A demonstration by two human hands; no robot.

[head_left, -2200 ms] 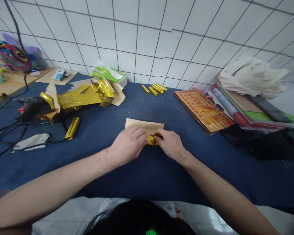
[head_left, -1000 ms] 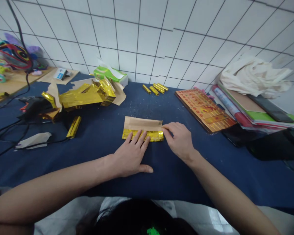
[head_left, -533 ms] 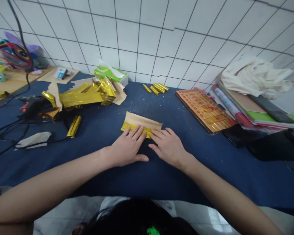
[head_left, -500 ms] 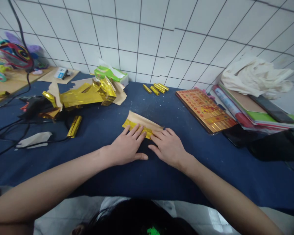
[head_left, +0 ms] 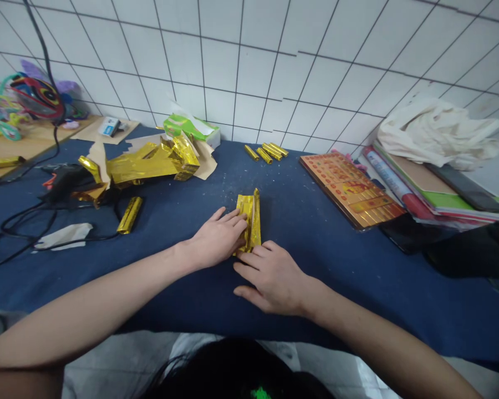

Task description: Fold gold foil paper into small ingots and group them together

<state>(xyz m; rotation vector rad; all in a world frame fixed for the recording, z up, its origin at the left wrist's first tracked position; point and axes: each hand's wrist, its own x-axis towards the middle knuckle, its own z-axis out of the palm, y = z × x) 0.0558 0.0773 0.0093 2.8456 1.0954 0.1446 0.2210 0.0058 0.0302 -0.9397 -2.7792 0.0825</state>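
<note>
A folded strip of gold foil paper (head_left: 255, 219) lies on the dark blue cloth, its long side pointing away from me. My left hand (head_left: 220, 237) rests flat on its left side with the fingers stretched over it. At its near end, my right hand (head_left: 272, 277) touches the lower edge with fingertips, the thumb apart from the fingers. Part of the strip is hidden under the left fingers. Several small gold rolls (head_left: 263, 155) lie near the wall, and a larger gold roll (head_left: 130, 215) is left of my left hand.
Crumpled gold foil (head_left: 143, 163) and a green tissue pack (head_left: 191, 128) are at the back left. Black cables (head_left: 16, 233) and a torn paper scrap (head_left: 64, 236) lie left. An orange patterned booklet (head_left: 351, 188) and stacked books under a white bag (head_left: 436, 130) stand right.
The foil strip has turned from lying crosswise to pointing away from me, and its gold side shows more. My right hand has moved nearer to me and slightly left.
</note>
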